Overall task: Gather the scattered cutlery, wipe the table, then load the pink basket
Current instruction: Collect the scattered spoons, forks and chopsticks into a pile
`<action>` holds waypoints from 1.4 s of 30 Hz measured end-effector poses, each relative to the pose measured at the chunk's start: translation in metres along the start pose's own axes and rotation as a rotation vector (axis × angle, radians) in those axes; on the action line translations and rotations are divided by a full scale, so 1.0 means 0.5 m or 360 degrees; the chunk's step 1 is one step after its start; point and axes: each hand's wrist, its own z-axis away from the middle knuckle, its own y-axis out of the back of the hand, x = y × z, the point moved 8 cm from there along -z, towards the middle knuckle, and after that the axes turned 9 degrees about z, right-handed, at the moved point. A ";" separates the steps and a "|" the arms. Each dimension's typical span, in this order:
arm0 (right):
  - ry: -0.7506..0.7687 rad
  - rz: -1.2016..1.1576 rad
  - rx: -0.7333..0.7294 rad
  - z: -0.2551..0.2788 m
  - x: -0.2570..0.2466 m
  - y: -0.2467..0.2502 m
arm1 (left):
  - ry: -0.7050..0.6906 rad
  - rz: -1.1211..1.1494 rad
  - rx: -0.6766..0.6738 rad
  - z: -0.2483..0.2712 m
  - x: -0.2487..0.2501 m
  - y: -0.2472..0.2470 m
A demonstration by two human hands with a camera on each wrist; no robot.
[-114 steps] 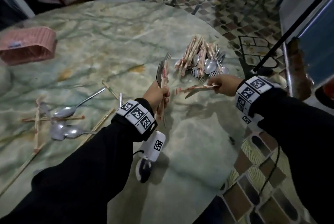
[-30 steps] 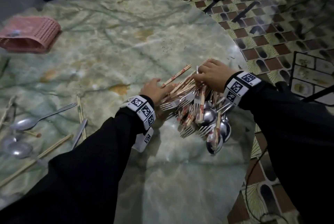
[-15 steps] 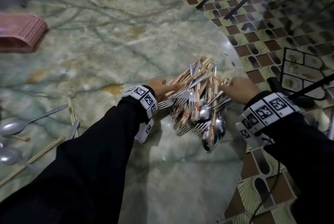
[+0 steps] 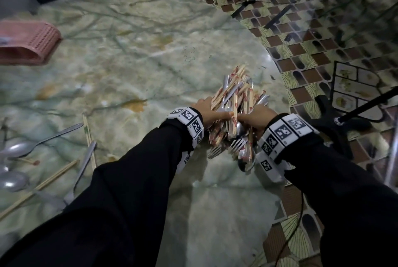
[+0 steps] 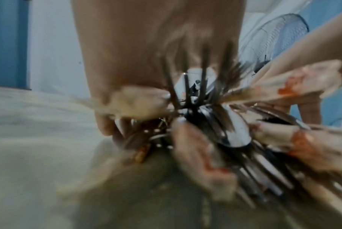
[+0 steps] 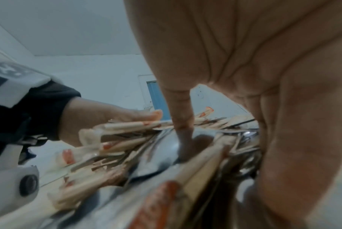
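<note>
Both hands, left hand [image 4: 212, 110] and right hand [image 4: 257, 117], grip one mixed bundle of steel forks, spoons and paper-wrapped wooden chopsticks [image 4: 233, 107], fingers curled round it, above the green marble table [image 4: 133, 51].

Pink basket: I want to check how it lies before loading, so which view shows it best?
The head view, and only that one: the pink basket lies at the table's far left edge, apparently tipped on its side, cropped by the frame. Both wrist views are filled with the cutlery bundle and show no basket.
</note>
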 end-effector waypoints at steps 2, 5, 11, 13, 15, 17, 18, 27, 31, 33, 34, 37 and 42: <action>-0.0016 0.0123 0.0038 0.012 0.003 0.002 | -0.0032 0.0081 0.0006 0.016 0.005 0.009; -0.0023 0.0273 0.0108 0.026 0.003 0.002 | -0.0126 0.0103 0.0078 0.025 0.009 0.024; -0.0116 0.0440 0.0278 0.055 0.012 0.018 | -0.0269 0.0204 0.0216 0.116 0.020 0.053; -0.0080 0.0620 0.0396 0.080 -0.007 0.035 | -0.0296 0.0232 0.0290 0.151 0.010 0.069; -0.0011 0.0717 0.0484 0.110 -0.038 0.048 | -0.0305 0.0287 0.0339 0.190 -0.006 0.091; 0.0084 0.0750 0.0563 0.143 -0.081 0.053 | -0.0313 0.0351 0.0399 0.239 -0.023 0.126; 0.0152 0.0767 0.0594 0.161 -0.108 0.049 | -0.0320 0.0387 0.0456 0.266 -0.038 0.150; 0.0967 0.0783 0.0555 0.326 -0.384 -0.147 | -0.0101 0.0556 0.0933 0.508 -0.324 0.311; 0.1119 0.0882 0.0376 0.365 -0.466 -0.278 | 0.0039 0.0570 0.0921 0.573 -0.460 0.304; 0.1160 0.0914 0.0274 0.379 -0.497 -0.340 | 0.0041 0.0515 0.0875 0.594 -0.505 0.287; 0.1184 0.0923 0.0215 0.386 -0.509 -0.370 | 0.0046 0.0480 0.0839 0.601 -0.526 0.275; 0.1245 0.0968 0.0083 0.407 -0.534 -0.452 | 0.0069 0.0398 0.0714 0.613 -0.576 0.227; 0.1224 0.1035 -0.0010 0.427 -0.544 -0.548 | 0.0031 0.0300 0.0571 0.614 -0.619 0.163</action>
